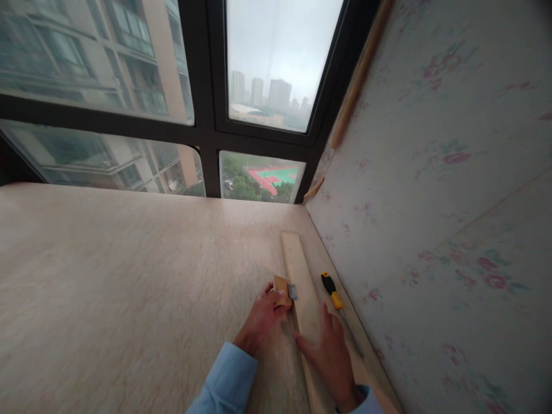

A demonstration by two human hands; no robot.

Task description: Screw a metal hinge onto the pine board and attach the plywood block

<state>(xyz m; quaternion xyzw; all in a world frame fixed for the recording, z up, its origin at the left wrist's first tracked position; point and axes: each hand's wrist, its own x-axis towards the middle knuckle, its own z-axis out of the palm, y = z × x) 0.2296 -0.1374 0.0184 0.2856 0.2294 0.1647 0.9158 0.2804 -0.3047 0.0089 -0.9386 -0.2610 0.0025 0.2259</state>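
Observation:
My left hand [266, 310] pinches a small wooden block [282, 290] at the left edge of a long pale wooden board [296, 259]. A small metal hinge [292, 291] sits where the block meets the board. Over the nearer part of the board rests my right hand [325, 348], thumb and fingers apart, with no tool in it. Just right of the board lies a screwdriver [332, 290] with a black and yellow handle, its shaft pointing back toward me beside my right hand.
The board lies on a beige stone-like sill [129, 276]. A wall with floral paper [431, 201] rises close on the right, its covering peeling near the corner. Dark window frames [211, 115] stand along the far edge.

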